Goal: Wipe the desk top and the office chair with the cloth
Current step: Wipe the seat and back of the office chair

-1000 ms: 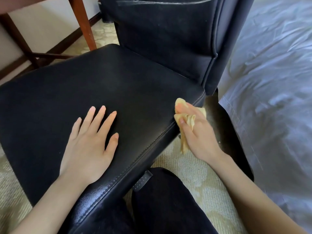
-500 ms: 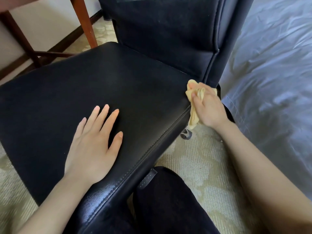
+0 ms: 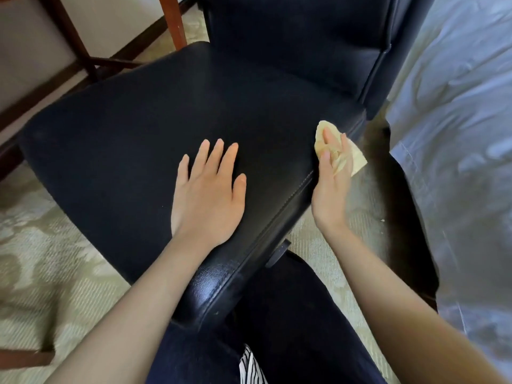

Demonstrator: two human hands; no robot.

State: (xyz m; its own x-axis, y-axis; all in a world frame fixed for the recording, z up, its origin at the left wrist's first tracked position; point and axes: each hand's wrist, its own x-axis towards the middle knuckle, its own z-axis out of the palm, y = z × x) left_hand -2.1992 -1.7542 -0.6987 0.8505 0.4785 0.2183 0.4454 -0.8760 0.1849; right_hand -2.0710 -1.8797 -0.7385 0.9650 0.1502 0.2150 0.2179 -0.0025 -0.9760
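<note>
Desk legs stand at eleven o'clock, bedding at three. The left hand lies flat and relaxed on the black chair. The right hand grasps the cloth above the carpet.

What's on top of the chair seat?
The left hand lies flat on the seat; the right hand holds a yellow cloth at its edge. Under the palm is hidden.

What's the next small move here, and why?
Probably slide the cloth along the right edge of the seat toward the front corner: the right hand holds it against that edge near the backrest, and the left hand lies flat on the seat.
</note>
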